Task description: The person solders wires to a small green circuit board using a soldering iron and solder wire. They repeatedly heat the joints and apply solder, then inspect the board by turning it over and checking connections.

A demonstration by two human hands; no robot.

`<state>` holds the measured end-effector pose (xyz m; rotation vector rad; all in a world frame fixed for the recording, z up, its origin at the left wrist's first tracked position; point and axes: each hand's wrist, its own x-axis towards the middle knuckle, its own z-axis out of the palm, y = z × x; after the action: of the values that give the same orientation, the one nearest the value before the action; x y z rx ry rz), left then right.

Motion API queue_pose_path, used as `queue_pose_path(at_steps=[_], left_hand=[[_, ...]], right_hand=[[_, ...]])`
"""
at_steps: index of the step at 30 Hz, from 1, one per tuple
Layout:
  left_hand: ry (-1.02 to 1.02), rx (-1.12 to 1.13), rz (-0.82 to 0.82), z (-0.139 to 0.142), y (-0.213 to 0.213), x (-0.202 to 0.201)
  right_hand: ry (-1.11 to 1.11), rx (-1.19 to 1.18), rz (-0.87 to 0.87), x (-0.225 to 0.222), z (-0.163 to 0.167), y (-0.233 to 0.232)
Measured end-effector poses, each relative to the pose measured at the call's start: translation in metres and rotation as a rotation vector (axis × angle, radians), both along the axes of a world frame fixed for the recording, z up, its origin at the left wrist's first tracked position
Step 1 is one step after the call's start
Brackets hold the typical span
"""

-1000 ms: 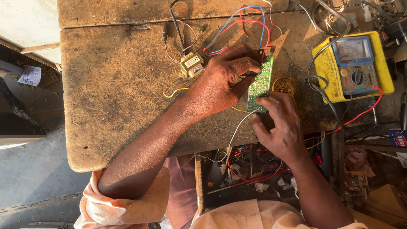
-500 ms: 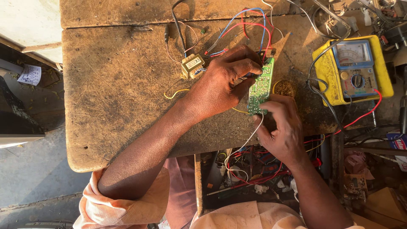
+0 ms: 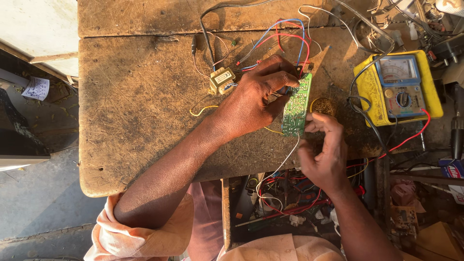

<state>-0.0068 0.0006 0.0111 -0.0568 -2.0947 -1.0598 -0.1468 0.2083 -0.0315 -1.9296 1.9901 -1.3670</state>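
A narrow green printed circuit board (image 3: 297,105) is pinched at its top end by the left hand (image 3: 253,99), fingers closed around the edge, so it's held on its side just above the worn wooden workbench top (image 3: 140,101). The right hand (image 3: 325,152) is kept just beside the board's lower end, fingers loosely curled with nothing clamped; whether the tips actually touch the board can't be told. Red and blue wires (image 3: 290,36) are looped off the top of the board, and a white wire (image 3: 278,169) is hung from the bottom. A small beige transformer (image 3: 222,80) is parked left of the hand, and a yellow analogue multimeter (image 3: 398,87) is set off to the right.
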Motion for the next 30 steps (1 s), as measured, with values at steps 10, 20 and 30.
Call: queue_pose_path(at_steps=[10,20,30], left_hand=[[-0.034,0.027,-0.001,0.0,0.001,0.0],[-0.012,0.017,0.005,-0.003,0.0,-0.003],[-0.038,0.042,0.024,-0.004,0.001,-0.003]], right_hand=[[0.038,0.003,-0.053,0.006,0.008,0.0],[0.039,0.032,-0.107,0.014,0.029,-0.013],[-0.006,0.064,-0.199,0.026,0.027,-0.027]])
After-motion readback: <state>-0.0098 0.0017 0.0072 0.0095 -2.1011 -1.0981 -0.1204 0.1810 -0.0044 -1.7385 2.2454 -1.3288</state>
